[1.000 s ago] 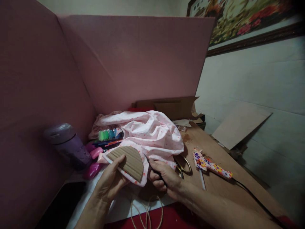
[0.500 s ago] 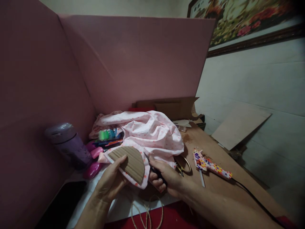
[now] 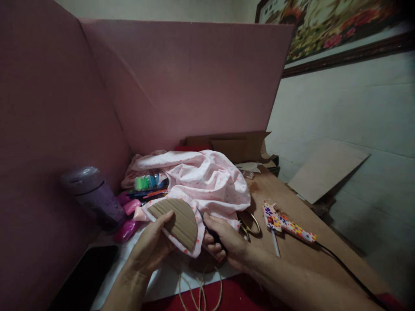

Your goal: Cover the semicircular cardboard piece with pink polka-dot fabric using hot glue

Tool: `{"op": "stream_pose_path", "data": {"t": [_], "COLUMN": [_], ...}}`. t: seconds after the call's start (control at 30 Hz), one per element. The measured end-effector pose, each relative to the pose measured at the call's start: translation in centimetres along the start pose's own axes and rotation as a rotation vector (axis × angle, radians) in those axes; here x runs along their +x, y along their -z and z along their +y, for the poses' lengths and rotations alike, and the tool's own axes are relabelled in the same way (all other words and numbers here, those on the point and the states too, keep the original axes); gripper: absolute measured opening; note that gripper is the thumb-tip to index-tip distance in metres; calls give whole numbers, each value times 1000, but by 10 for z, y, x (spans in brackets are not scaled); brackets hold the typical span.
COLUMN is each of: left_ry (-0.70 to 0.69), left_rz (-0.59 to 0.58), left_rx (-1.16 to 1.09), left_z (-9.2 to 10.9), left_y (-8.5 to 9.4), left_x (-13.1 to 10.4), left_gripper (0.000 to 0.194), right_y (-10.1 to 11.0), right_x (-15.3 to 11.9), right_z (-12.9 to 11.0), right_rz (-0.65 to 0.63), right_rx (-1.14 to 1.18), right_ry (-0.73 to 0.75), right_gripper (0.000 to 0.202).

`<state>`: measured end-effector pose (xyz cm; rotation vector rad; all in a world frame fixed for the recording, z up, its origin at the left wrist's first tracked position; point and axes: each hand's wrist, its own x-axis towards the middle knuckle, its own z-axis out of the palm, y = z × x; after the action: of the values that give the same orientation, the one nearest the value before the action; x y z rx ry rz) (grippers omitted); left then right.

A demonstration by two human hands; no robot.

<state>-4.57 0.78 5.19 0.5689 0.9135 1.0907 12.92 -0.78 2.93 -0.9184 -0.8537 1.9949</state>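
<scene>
Between the thumb and fingers of my left hand [image 3: 155, 239] is a half-round piece of corrugated cardboard [image 3: 180, 222], lying against pink spotted fabric [image 3: 210, 172]. A narrow border of the fabric shows around the cardboard's edge. My right hand [image 3: 227, 239] is closed around the dark handles of small scissors [image 3: 212, 235], close to the curved edge on the right. The scissors' blades are mostly hidden by the cloth and my fingers. Beyond the cardboard, the rest of the fabric lies bunched up on the table.
A floral-patterned glue gun [image 3: 288, 224] with a cord lies at right, near gold-handled scissors [image 3: 253, 224]. At left stand a purple bottle [image 3: 94, 194] and pink clay packs [image 3: 126, 231]. Twine loops [image 3: 201, 293] hang in front; a dark flat object [image 3: 86, 276] lies at lower left.
The scissors' blade tip, visible above the right thumb before, no longer shows. My right hand has hardly shifted, and the left hand with the cardboard stays in place.
</scene>
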Motion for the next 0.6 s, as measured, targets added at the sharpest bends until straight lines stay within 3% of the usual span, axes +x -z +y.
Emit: {"op": "stream_pose_path", "data": {"t": [0.27, 0.5, 0.6], "left_ry": [2, 19, 23], "left_rz": [-30, -29, -27], "left_rx": [6, 30, 25], "left_z": [0, 2, 2], "left_y": [0, 2, 4], "left_x": [-3, -5, -4], "left_gripper": [28, 36, 37], "right_y": [-3, 0, 0], "right_x": [-1, 5, 3], "right_z": [-13, -7, -9], "right_rz": [13, 41, 44], "right_rx": [-53, -71, -126], "right_ry": [-89, 41, 31], "right_gripper": [39, 39, 41]}}
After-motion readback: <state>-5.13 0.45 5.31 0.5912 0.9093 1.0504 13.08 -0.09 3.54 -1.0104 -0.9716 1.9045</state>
